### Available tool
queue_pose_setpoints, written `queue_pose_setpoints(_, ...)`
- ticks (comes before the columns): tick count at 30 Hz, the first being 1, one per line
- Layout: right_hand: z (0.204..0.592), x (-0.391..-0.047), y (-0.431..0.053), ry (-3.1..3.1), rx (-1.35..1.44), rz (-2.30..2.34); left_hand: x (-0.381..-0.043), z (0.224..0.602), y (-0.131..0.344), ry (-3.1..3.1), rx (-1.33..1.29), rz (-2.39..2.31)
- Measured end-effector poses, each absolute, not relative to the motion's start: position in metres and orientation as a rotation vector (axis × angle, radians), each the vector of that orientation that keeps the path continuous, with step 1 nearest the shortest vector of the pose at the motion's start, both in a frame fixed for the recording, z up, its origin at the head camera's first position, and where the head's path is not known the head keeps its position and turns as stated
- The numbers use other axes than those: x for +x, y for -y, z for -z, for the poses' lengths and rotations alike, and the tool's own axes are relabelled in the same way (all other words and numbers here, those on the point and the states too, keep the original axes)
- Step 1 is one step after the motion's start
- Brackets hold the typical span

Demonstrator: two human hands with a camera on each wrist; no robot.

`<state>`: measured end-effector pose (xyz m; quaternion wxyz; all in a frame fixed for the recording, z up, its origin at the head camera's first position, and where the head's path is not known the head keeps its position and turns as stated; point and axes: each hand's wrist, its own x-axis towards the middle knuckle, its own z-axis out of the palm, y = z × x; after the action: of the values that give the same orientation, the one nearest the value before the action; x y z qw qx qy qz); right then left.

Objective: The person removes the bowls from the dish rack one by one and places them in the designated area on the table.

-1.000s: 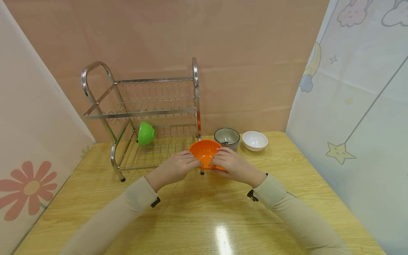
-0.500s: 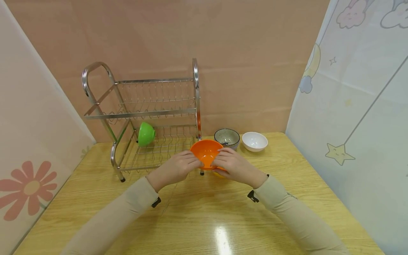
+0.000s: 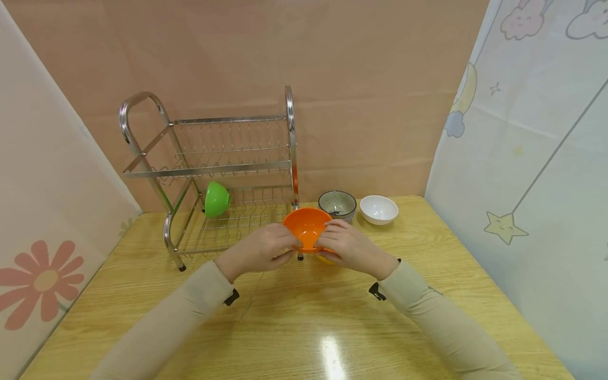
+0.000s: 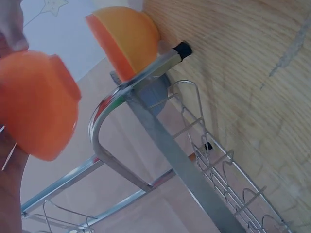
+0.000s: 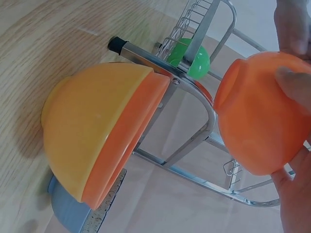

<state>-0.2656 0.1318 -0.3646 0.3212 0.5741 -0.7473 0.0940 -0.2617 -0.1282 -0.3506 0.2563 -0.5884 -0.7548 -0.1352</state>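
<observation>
In the head view, my left hand (image 3: 266, 246) and right hand (image 3: 349, 245) hold an orange bowl (image 3: 307, 224) between them, fingers hooked over its near rim. Its inside faces me. The left thumb shows spread below the fingers, toward me. From the right wrist, the orange bowl (image 5: 262, 116) appears from outside, with a thumb (image 5: 294, 82) on its wall. A yellow bowl (image 5: 92, 116) with another orange bowl (image 5: 146, 136) nested inside stands on the table beneath; the held bowl and right hand mostly hide this pair in the head view.
A two-tier steel dish rack (image 3: 204, 170) stands left of the hands, a green bowl (image 3: 217, 200) tipped sideways on its lower tier. Behind the right hand are a speckled grey bowl (image 3: 337, 203) and a white bowl (image 3: 378, 210). Fabric walls enclose the wooden table (image 3: 285, 327).
The left thumb has come into sight below the left fingers, spread away from them. The orange bowl and right hand have barely moved.
</observation>
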Motion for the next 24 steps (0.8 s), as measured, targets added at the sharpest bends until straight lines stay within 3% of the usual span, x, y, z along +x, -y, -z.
queue_pose_setpoints(10,0.365,-0.265,-0.142,2.010,1.464,-0.278,-0.261,0.334,0.142,2.255,-1.422,0.592)
queue_pose_setpoints(24,0.368,-0.267,-0.149,2.021,1.443,-0.259,-0.259,0.357,0.140,2.849,-1.477,0.514)
